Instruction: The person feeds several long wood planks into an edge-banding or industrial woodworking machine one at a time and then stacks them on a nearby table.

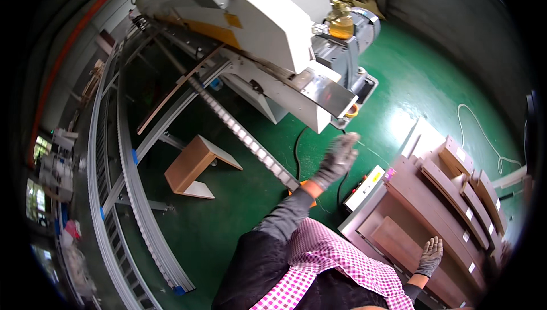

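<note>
My left hand, in a grey work glove, reaches forward over the green floor, beyond the end of a roller rail. Its fingers are stretched out and slightly blurred, and nothing shows in them. On the right, my right hand wears a similar glove. Its fingers lie extended over the stacked brown panels, close to a shorter loose board; whether it touches them I cannot tell. Ahead of my left hand stands the large white machine with a metal plate at its near end.
A motor sits beside a bottle of yellow liquid. Curved conveyor rails run along the left. An angled brown panel piece rests on the floor. A control box with red buttons stands near the panels; a black cable trails nearby.
</note>
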Tool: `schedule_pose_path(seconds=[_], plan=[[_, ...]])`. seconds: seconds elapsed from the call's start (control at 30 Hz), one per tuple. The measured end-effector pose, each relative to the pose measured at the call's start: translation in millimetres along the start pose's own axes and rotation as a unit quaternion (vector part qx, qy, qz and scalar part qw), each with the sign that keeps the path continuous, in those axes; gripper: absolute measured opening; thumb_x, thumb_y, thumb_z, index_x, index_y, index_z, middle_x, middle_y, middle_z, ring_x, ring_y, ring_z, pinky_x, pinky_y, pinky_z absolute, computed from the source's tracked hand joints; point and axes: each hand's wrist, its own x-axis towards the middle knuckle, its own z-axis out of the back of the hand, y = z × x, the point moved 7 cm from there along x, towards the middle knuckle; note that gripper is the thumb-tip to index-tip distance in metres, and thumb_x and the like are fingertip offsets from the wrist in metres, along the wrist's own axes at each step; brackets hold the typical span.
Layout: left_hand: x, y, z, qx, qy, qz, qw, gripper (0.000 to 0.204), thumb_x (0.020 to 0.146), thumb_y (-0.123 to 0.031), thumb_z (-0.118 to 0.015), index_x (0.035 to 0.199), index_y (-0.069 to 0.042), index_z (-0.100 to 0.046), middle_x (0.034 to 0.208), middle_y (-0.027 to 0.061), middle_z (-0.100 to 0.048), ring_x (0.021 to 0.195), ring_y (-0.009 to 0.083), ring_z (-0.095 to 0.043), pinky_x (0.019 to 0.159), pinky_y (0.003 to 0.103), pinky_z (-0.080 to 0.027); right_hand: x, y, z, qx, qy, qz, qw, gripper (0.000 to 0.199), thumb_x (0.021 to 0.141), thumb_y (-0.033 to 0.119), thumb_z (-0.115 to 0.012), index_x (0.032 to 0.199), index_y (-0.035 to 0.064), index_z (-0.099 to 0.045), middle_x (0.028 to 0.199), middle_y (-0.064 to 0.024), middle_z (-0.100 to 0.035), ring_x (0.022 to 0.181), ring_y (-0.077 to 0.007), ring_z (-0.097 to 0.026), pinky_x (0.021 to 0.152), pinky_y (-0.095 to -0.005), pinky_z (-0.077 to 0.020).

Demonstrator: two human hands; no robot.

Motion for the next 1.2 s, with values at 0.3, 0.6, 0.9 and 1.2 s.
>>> schedule_pose_path(seconds=[0.3, 0.6, 0.9, 1.2], plan=[[-75, 147, 371, 0.447, -0.163, 0.276, 0.835, 0.084, 0.080, -0.018, -0.070, 0.150, -0.008, -0.026, 0.147, 0.0217, -0.037, 0.134, 0.0363, -0.040, 0.113, 0.045, -0.031, -32, -78, -198, -0.085, 0.170, -0.054, 0.980, 0.034, 0.095, 0.029, -0.059, 0.125, 0.0146, -0.060, 0.122, -0.0025, -0.063, 0.106, -0.0168, -0.061, 0.086, -0.0322, -0.0532], [-54, 270, 514, 0.557, -0.024, 0.479, 0.678, 0.107, 0.072, -0.041, -0.079, 0.153, -0.014, -0.015, 0.158, 0.0120, -0.021, 0.144, 0.0322, -0.024, 0.117, 0.050, -0.021, -106, -146, -277, -0.181, 0.209, -0.102, 0.956, 0.032, 0.093, 0.031, -0.062, 0.121, 0.0155, -0.061, 0.113, -0.0027, -0.066, 0.096, -0.0162, -0.062, 0.077, -0.0291, -0.0529], [-143, 412, 555, 0.333, 0.134, 0.462, 0.811, 0.099, 0.062, -0.046, -0.085, 0.139, 0.002, -0.044, 0.136, 0.0261, -0.051, 0.125, 0.0402, -0.051, 0.103, 0.043, -0.043, -224, -152, -319, -0.205, 0.308, -0.082, 0.925, 0.031, 0.101, 0.028, -0.046, 0.124, 0.0075, -0.052, 0.112, -0.0096, -0.062, 0.099, -0.0191, -0.063, 0.085, -0.0331, -0.0522], [-238, 217, 466, 0.267, 0.137, 0.458, 0.837, 0.064, 0.066, -0.034, -0.088, 0.117, -0.005, -0.060, 0.100, 0.0171, -0.067, 0.085, 0.0312, -0.063, 0.081, 0.042, -0.051, -229, -228, -324, -0.054, 0.449, -0.270, 0.850, 0.035, 0.097, 0.019, -0.056, 0.126, 0.0005, -0.050, 0.110, -0.0154, -0.062, 0.094, -0.0251, -0.065, 0.085, -0.0366, -0.0557]])
